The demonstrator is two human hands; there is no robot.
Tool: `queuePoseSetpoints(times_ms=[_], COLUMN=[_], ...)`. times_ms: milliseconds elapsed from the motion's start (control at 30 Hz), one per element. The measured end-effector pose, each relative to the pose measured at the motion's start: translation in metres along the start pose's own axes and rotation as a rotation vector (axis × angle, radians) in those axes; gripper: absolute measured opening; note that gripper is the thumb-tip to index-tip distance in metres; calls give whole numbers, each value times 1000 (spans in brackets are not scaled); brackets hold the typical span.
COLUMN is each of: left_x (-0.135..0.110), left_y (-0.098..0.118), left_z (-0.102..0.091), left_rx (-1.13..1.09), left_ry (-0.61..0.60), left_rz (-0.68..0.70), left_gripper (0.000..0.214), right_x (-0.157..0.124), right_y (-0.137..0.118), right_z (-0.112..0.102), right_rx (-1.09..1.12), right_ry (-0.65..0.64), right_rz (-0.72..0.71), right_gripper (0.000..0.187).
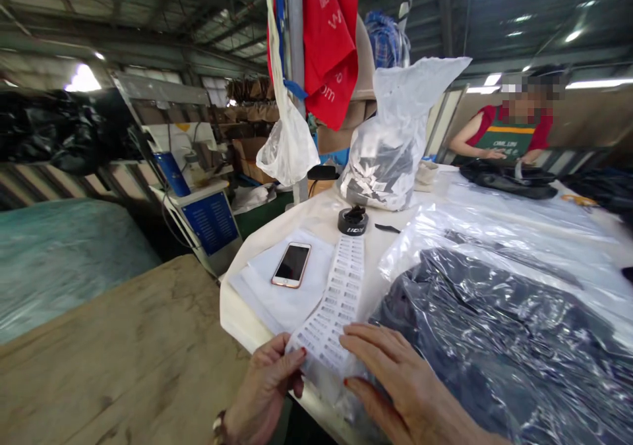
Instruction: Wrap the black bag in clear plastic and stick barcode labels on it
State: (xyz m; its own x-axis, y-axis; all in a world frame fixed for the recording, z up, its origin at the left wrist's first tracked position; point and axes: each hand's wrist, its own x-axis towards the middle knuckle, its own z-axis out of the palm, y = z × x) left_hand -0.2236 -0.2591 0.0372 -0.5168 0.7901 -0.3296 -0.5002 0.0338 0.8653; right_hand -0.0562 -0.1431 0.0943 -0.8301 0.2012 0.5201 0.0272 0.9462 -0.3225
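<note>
At the near edge of the white worktop (237,313), the left hand (264,392) pinches the end of a long white strip of barcode stickers (336,300) between thumb and fingers. The right hand (400,382) lies flat and open beside it, fingertips on the strip. Just right lies a dark garment in clear plastic wrap (494,339). Farther off lie a rose-gold smartphone (291,264) and a black label roll (353,221).
</note>
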Motion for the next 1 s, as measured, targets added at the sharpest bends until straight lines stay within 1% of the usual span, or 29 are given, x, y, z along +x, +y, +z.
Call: queuePoseSetpoints(times_ms=[67,133,233,367,500,600,667,800,933,1000], left_x=[-3,-9,-16,-18,-18,-19,-20,-21,-20,-20], left_y=[-2,-7,-14,-15,-16,-19,-21,-20,-17,-16], left_z=[8,15,24,27,25,23,24,28,34,37], left_rx=[-43,-72,-83,-72,-39,-60,-72,-49,-80,-108], left_ry=[-30,-48,-62,-96,-162,-167,-156,-143,-143,-136], left_rz=[-7,-37,-81,-81,-52,-63,-65,-53,-40,-36], left_gripper=[39,41,40,40,40,41,43,40,39,36], right_x=[-3,-12,-26,-35,-35,-35,-35,-34,-31,-31], right_y=[2,5,9,11,10,8,7,7,1,-1], right_z=[19,33,44,48,48,47,46,43,46,51], right_rx=[85,176,274,343,444,512,545,589,724,763], right_ry=[68,97,44,-34,-92,-105,-104,-77,-49,2], right_rz=[35,83,148,215,279,309,331,411,542,615], right_gripper=[37,41,41,41,49,53,52,46,28,25])
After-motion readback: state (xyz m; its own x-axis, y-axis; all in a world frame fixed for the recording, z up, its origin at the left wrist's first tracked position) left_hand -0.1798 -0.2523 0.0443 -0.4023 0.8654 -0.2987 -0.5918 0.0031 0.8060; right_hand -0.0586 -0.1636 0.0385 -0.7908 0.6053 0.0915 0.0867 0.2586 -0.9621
